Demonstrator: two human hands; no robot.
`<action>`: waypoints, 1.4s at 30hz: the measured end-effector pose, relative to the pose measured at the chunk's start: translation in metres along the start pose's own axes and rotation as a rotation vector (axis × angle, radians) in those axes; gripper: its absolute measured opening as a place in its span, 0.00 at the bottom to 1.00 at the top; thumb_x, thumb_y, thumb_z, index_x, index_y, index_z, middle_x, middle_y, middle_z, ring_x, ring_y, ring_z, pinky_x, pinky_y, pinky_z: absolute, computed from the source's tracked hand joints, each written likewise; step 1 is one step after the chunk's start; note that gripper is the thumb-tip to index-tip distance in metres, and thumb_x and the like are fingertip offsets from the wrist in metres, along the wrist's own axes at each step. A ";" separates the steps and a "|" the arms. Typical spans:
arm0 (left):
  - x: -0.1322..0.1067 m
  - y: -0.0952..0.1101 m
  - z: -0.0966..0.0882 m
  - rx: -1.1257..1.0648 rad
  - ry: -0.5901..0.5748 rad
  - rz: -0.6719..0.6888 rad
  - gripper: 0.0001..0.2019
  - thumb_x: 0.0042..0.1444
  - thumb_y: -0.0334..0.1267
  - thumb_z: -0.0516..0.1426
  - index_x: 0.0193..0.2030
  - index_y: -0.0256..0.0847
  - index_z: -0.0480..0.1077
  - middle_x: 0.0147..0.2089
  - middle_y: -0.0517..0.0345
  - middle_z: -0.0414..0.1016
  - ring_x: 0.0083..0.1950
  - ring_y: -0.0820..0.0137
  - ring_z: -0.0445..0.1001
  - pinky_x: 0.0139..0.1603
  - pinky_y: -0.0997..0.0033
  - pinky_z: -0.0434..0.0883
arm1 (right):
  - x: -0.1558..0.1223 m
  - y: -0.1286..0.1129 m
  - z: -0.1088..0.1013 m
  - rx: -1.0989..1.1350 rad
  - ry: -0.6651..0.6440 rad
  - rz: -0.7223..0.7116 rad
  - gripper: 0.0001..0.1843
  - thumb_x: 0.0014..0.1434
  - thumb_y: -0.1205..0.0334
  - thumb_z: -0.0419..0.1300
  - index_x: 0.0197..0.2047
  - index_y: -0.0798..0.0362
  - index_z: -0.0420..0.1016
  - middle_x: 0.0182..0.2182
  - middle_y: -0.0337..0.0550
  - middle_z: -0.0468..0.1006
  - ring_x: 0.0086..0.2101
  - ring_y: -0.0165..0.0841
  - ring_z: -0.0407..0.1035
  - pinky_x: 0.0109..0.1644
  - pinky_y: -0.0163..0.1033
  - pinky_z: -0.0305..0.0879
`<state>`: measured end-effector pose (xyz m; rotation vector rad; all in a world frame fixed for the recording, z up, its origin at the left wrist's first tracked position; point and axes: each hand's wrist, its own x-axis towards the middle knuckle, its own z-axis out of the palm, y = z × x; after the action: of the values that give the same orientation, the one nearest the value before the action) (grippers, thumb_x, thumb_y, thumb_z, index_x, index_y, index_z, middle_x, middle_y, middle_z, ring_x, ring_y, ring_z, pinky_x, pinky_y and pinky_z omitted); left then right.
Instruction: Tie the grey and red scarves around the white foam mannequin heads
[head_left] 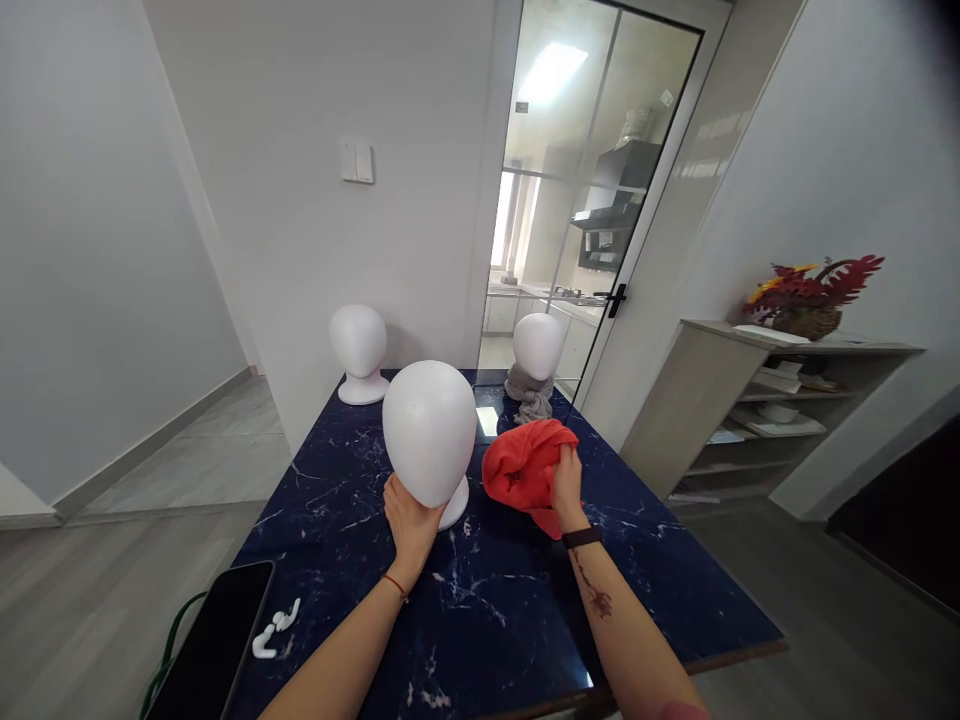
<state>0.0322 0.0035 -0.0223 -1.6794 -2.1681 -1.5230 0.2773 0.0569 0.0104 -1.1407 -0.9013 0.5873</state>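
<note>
A white foam mannequin head (430, 430) stands on the dark blue marble table (487, 610), near its middle. My left hand (409, 525) cups the underside of that head, fingers wrapped round its lower part. My right hand (568, 487) grips a bunched red cloth (525, 468) held just right of the head, above the tabletop. Two more white heads stand at the far edge: a bare one (359, 350) at the left and one (537, 350) with a grey scarf (531, 398) round its neck at the right.
A black phone (214, 645) and white earphones (275, 627) lie at the table's near left corner. A glass door (592, 200) lies behind the table. A grey shelf unit (757, 410) with a flower basket (810, 300) stands to the right.
</note>
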 end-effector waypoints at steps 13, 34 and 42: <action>-0.077 0.094 -0.088 -0.838 -0.426 -0.133 0.39 0.45 0.41 0.65 0.62 0.44 0.53 0.65 0.49 0.55 0.66 0.58 0.55 0.66 0.56 0.54 | -0.035 -0.193 0.007 -0.422 -0.620 -1.035 0.09 0.57 0.66 0.56 0.41 0.51 0.74 0.32 0.40 0.78 0.31 0.30 0.71 0.36 0.34 0.65; -0.016 0.007 -0.175 -1.372 -1.408 -0.489 0.25 0.44 0.40 0.65 0.50 0.35 0.70 0.23 0.54 0.76 0.18 0.73 0.70 0.21 0.78 0.64 | 0.112 -0.170 -0.088 -0.310 0.244 -0.684 0.11 0.56 0.61 0.55 0.24 0.53 0.65 0.20 0.32 0.58 0.23 0.26 0.49 0.28 0.34 0.49; -0.012 0.024 -0.160 -0.906 -1.325 -0.492 0.24 0.46 0.33 0.65 0.51 0.38 0.69 0.33 0.59 0.73 0.30 0.76 0.69 0.33 0.76 0.67 | 0.072 -0.063 -0.155 -1.009 -0.203 -0.129 0.10 0.51 0.69 0.54 0.35 0.57 0.75 0.32 0.50 0.77 0.35 0.40 0.71 0.41 0.43 0.65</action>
<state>-0.0279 -0.1142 0.0719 -3.4121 -2.6638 -1.9912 0.4445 0.0136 0.0697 -1.9146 -1.5076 0.1045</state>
